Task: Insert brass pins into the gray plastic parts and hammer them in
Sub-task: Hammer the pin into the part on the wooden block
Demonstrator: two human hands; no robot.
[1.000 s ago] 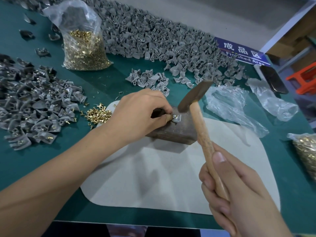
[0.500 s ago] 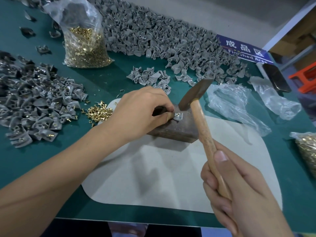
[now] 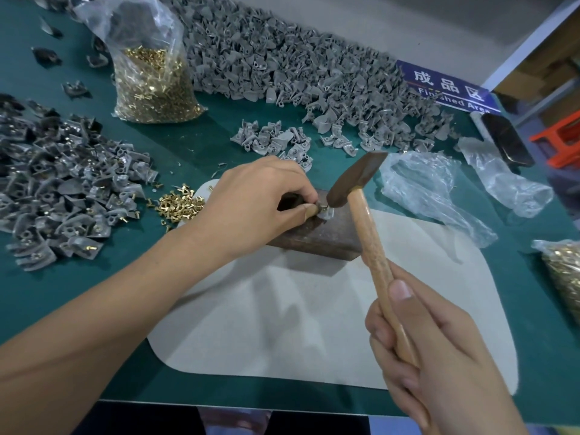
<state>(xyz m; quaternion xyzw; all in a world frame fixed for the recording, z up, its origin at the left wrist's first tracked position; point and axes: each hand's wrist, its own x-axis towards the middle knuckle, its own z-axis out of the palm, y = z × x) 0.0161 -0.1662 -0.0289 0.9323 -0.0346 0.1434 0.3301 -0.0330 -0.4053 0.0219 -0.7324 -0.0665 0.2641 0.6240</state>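
Left hand (image 3: 251, 202) pinches the small, light, stiff gray plastic part (image 3: 324, 213) beside its brass pin; right hand (image 3: 439, 350) grips the wooden-handled hammer (image 3: 361, 196), its head just beyond the pinch

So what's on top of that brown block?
A small gray part with a brass pin, pinched by the left hand on the block; fingers cover most of it.

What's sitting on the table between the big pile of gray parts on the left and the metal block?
In the head view, a small loose heap of brass pins lies on the green table between the left pile of gray parts and the metal block, at the pale mat's edge.
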